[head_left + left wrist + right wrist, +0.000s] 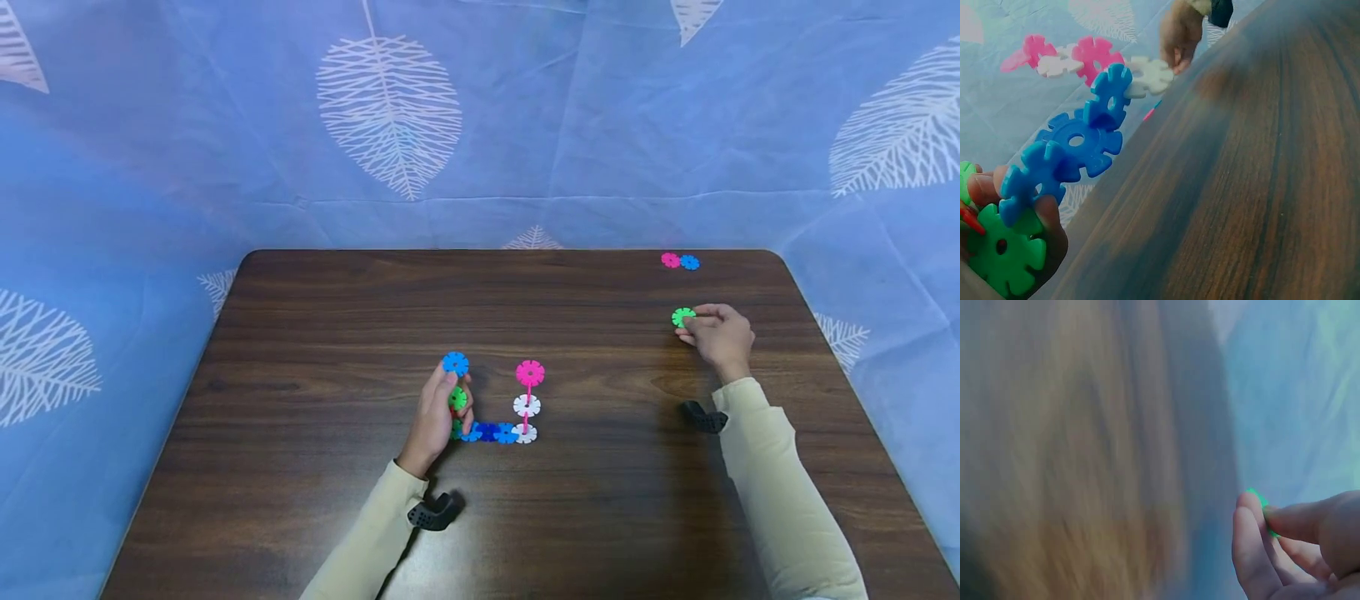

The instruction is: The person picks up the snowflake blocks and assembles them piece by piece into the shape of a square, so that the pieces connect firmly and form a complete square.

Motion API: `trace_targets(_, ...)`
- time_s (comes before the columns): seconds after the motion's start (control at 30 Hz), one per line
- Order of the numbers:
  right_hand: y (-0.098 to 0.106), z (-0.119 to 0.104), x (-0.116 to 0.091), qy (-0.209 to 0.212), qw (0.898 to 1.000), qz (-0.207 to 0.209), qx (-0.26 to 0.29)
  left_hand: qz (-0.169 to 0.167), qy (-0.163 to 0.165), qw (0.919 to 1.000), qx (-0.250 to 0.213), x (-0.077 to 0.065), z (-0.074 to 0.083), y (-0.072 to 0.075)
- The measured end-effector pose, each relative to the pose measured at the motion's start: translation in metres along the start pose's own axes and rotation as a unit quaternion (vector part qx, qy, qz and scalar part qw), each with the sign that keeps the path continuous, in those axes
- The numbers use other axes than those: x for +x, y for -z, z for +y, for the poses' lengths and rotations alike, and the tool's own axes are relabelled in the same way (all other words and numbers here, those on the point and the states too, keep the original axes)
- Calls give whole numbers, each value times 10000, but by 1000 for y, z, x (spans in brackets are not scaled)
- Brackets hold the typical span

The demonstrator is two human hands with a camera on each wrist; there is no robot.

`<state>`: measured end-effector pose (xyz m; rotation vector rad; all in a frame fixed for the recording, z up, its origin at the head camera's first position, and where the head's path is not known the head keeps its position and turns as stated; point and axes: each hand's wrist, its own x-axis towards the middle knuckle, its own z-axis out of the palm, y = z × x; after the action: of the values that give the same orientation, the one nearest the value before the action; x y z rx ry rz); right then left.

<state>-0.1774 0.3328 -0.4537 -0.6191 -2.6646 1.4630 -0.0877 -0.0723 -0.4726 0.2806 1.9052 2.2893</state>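
Note:
My left hand [435,417] grips one side of a U-shaped chain of notched plastic discs. Under its fingers are green discs [1007,250] with a bit of red between them, and a blue disc [455,363] tops that side. Blue discs [1079,142] form the middle of the chain. White discs [527,406] and a pink disc [530,374] make up the other side, joined by pink discs seen edge-on. Over at the right, my right hand [720,337] pinches a single green disc [683,317] between thumb and fingers; the right wrist view shows only its edge.
At the table's far right edge lie a pink disc [671,261] and a blue disc [689,262], side by side. Blue cloth with white leaf prints [390,117] hangs behind the dark wooden table [337,317]. A black band [437,511] sits on each wrist.

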Motion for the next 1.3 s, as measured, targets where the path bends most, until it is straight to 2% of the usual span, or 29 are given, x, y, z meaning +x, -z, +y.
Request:
trace_targets(0.07, -4, -10, -20, 431, 9985, -281, 183, 13, 27, 10000, 18, 0, 1, 0)
trace_targets(0.17, -12, -30, -49, 863, 9902, -743, 804, 34, 84, 9999, 51, -1, 4, 0)
trace_targets(0.27, -24, -52, -75, 1049, 9762, -1163, 1498, 21, 63, 9999, 134, -2, 10, -1)
trace_targets(0.33, -33, -66, -90, 1178, 9695, -1360, 1664, 9, 14, 9997, 236, -3, 14, -1)
trace_targets(0.5, -58, -92, -120, 1385, 9592, -1880, 1595, 28, -63, 9989, 457, -2, 13, -1)
trace_targets(0.67, -81, -108, -142, 1350, 9387, -2462, 2000, -29, -53, 9987, 504, 0, 1, 0)
trace_targets(0.8, -98, -120, -155, 1371, 9281, -2655, 2222, -97, -184, 9984, 525, 1, -5, 0)
trace_targets(1.03, -117, -132, -165, 1486, 9260, -2735, 2139, -92, -228, 9981, 559, -1, -5, 0)
trace_targets(1.23, -130, -134, -171, 1540, 9310, -2736, 1863, -138, -262, 9971, 703, -6, 19, -6)
trace_targets(1.3, -133, -135, -173, 1568, 9326, -2687, 1827, -151, -323, 9964, 774, -7, 22, -8)
